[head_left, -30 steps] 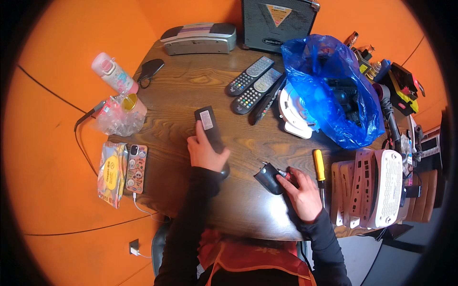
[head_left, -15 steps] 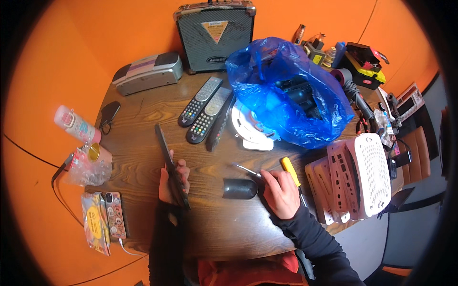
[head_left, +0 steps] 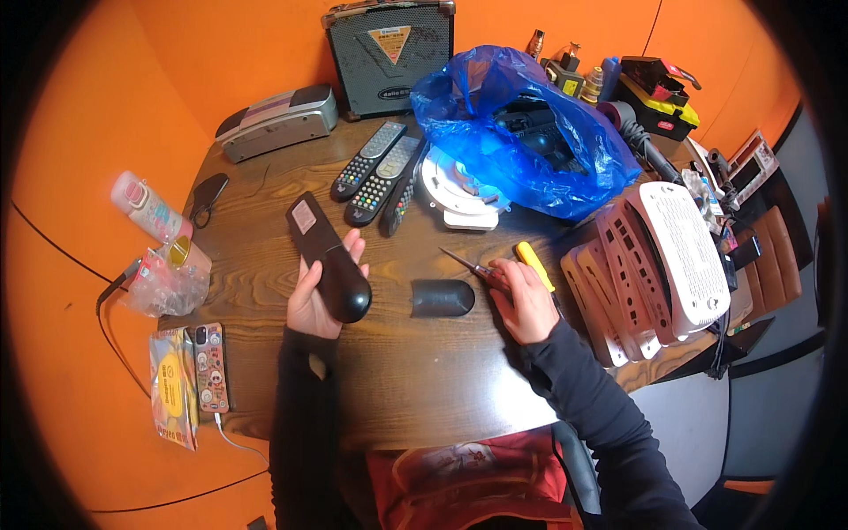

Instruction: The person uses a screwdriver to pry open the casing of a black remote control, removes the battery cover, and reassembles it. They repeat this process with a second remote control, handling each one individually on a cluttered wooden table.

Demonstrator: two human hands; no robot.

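My left hand (head_left: pixel 309 305) is wrapped round a black remote control (head_left: pixel 339 276), held above the table with its back up and a pale label near the far end. Close to the yellow-handled screwdriver (head_left: pixel 533 263), my right hand (head_left: pixel 528 305) grips a thin screwdriver (head_left: pixel 463 261), whose metal shaft points left and away; its handle is mostly hidden by my fingers. Between the two hands lies a curved black cover (head_left: pixel 443 299), rounded at one end. Beyond them, three remote controls (head_left: pixel 382 177) rest side by side, buttons up.
A blue plastic bag (head_left: pixel 530 132) holding dark devices stands beyond a round white device (head_left: pixel 458 190). White router-like boxes (head_left: pixel 680 256) are stacked on edge at the right. At the left are a pink bottle (head_left: pixel 150 205), a cup in clear plastic and a phone (head_left: pixel 212 367).
My left hand has turned the remote control from edge-on so its back and label face up. The right hand stays around the thin screwdriver. The whole view has shifted slightly.
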